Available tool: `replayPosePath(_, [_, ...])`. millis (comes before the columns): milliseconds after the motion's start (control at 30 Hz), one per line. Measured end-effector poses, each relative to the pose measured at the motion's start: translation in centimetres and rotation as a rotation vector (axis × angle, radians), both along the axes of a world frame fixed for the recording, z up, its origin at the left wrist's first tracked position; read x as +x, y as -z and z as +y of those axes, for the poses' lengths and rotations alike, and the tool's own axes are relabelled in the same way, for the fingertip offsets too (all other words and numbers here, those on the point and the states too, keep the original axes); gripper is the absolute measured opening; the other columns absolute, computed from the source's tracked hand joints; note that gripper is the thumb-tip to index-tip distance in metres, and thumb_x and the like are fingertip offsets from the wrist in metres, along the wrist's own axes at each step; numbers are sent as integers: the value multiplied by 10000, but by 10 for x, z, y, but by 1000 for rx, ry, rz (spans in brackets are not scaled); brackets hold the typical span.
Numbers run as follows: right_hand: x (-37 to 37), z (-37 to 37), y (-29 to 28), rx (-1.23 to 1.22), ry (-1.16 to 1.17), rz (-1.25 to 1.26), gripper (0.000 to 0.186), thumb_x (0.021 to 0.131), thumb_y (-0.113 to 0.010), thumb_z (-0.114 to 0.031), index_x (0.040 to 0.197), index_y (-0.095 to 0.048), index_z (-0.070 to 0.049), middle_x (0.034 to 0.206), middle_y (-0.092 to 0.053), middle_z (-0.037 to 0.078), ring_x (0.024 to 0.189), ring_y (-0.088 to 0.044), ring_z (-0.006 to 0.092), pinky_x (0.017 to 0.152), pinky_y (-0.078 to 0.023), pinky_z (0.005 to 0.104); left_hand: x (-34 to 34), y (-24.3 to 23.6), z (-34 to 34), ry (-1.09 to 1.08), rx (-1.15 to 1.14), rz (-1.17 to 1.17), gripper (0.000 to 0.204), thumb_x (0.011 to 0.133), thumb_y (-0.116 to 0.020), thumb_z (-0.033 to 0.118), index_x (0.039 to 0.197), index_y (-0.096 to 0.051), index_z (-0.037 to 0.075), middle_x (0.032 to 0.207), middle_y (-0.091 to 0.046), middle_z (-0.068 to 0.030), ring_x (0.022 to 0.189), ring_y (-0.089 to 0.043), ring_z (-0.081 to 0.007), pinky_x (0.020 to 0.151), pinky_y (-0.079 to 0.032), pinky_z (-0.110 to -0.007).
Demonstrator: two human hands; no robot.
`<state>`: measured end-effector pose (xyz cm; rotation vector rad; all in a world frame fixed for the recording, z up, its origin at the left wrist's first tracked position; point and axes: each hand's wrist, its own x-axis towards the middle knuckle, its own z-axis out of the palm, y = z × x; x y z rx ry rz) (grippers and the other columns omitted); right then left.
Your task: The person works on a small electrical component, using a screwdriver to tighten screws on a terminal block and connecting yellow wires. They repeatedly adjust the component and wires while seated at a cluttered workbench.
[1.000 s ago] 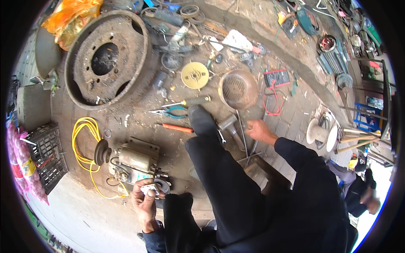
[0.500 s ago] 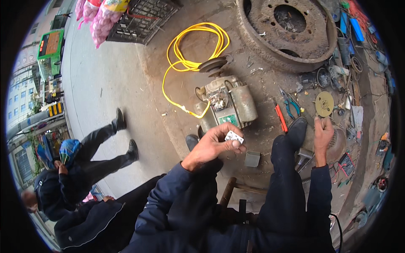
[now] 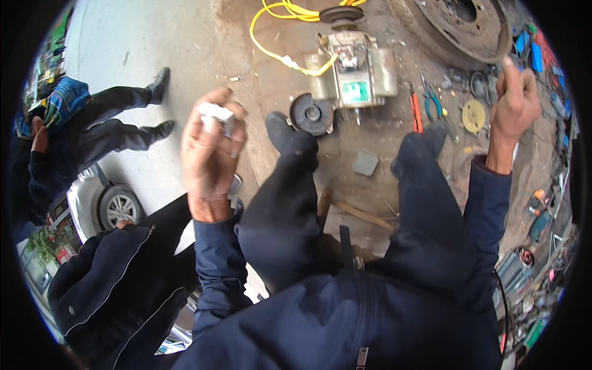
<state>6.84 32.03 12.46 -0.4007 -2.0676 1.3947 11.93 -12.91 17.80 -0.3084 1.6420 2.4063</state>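
My left hand (image 3: 213,148) is raised at the left, its fingers and thumb closed on a small white block (image 3: 216,112); the block's dark dots show only in the earlier picture. My right hand (image 3: 517,102) is up at the right, fingers bent together near the wheel rim; whether anything small is pinched there is hidden. Between my hands, farther off, an electric motor (image 3: 353,71) lies on the ground with its wiring exposed and a pulley (image 3: 341,16) on its far end. A yellow cable (image 3: 262,38) runs into it. A round black cover (image 3: 311,115) lies beside my left foot.
A rusty wheel rim (image 3: 431,31) stands far right. Near my right foot lie blue-handled pliers (image 3: 433,103), a red-handled tool (image 3: 415,112) and a yellowish disc (image 3: 473,117). A grey square plate (image 3: 365,163) lies between my feet. Two people are at the left, one holding a blue bag (image 3: 66,102).
My left hand has moved left with the white block, away from in front of the motor. My right hand has moved up and right. The view has shifted, revealing the black cover and a car wheel.
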Motion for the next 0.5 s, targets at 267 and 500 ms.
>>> replayPosePath(267, [23, -8, -138, 167, -228, 256, 335, 967, -737, -123, 715, -518, -101, 632, -490, -73, 576, -417, 25, 527, -341, 238, 13, -143, 30, 337, 267, 370, 479, 1084, -547, 207, 1453, -359, -34, 1197, -528, -141, 823, -564, -151, 673, -512, -248])
replayPosePath(500, [130, 106, -152, 471, 113, 13, 338, 890, -778, -88, 692, -505, -90, 670, -442, -69, 636, -396, 44, 569, -341, 257, 37, -100, 99, 287, 178, 12, 621, 1048, -628, 134, 1546, -348, -107, 1160, -609, -180, 815, -532, -167, 711, -466, -269])
